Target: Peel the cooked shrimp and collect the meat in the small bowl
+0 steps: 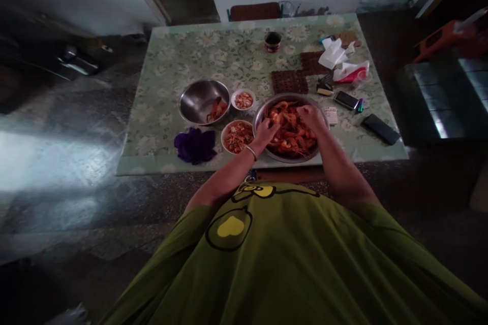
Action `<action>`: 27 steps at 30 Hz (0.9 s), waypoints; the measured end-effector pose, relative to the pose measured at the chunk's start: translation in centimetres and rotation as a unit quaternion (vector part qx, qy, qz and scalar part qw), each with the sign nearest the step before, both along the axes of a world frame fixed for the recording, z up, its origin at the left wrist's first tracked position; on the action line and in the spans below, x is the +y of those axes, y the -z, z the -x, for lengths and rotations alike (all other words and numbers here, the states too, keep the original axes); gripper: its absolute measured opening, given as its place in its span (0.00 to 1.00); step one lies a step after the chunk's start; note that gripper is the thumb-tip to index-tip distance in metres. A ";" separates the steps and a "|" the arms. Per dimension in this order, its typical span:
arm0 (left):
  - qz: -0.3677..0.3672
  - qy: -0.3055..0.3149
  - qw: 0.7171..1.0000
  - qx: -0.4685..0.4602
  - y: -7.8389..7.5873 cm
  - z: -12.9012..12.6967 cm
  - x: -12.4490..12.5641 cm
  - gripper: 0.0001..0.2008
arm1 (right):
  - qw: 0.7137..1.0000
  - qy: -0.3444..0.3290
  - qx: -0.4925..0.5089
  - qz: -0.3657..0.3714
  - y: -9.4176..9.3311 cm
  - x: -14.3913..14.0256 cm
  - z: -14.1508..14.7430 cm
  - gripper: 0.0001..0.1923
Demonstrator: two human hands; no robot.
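Note:
A large steel bowl [259,114] full of cooked orange shrimp [292,134] stands at the table's near edge. My left hand [266,131], with a bracelet on the wrist, reaches into its left side, fingers curled among the shrimp. My right hand [310,116] is over the bowl's far right side, fingers closed on shrimp; what exactly it grips is too small to tell. A second steel bowl [198,96] to the left holds a few shrimp pieces. Two small white bowls, one far [243,100] and one near [237,136], hold peeled bits.
A purple cloth [195,145] lies left of the near small bowl. On the flowered tablecloth [171,66] farther back are a dark jar [272,41], brown trivets [288,81], tissues and a bag [343,63], two phones [381,129] and a chair [254,11] beyond.

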State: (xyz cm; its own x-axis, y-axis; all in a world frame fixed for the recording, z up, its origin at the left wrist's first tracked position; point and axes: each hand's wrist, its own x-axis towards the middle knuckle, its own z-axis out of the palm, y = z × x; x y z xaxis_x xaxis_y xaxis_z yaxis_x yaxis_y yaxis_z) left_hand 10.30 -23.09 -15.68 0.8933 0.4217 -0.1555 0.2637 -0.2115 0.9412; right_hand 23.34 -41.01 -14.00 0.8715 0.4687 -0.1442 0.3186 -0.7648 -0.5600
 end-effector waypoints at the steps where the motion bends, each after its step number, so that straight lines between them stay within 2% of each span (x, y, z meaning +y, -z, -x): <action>1: 0.020 -0.044 0.999 0.002 0.0 0.1 0.2 0.07 | 0.999 0.014 -0.022 0.046 0.3 0.6 -0.1 0.22; 3: 0.077 -0.104 0.991 0.013 0.0 0.3 0.4 0.06 | 0.989 -0.016 -0.052 0.136 1.0 1.9 0.1 0.19; 5: 0.145 -0.133 0.980 0.026 -0.1 0.5 0.5 0.06 | 0.975 -0.071 -0.087 0.192 1.8 3.3 0.5 0.18; 7: 0.208 -0.147 0.967 0.030 -0.1 0.5 0.5 0.06 | 0.965 -0.099 -0.110 0.217 2.6 4.3 0.8 0.19; 10: 0.276 -0.154 0.948 0.029 0.0 0.6 0.6 0.09 | 0.964 -0.088 -0.107 0.225 3.4 5.1 0.9 0.20; 15: 0.324 -0.171 0.930 0.038 0.1 0.0 0.7 0.09 | 0.982 0.008 -0.072 0.176 2.9 4.0 0.1 0.20; 18: 0.360 -0.204 0.908 0.074 0.1 -0.9 0.1 0.09 | 0.993 0.063 -0.012 0.102 2.2 2.7 1.1 0.20; 20: 0.400 -0.203 0.889 0.096 0.1 -1.6 -0.6 0.08 | 0.996 0.080 -0.005 0.037 1.8 2.2 2.7 0.20; 23: 0.451 -0.179 0.870 0.093 0.1 -2.3 -1.7 0.09 | 0.997 0.064 -0.041 -0.028 1.4 2.3 5.8 0.20; 27: 0.443 -0.201 0.871 0.063 0.2 -2.4 -2.3 0.14 | 0.999 0.005 -0.032 -0.043 1.0 2.9 7.7 0.20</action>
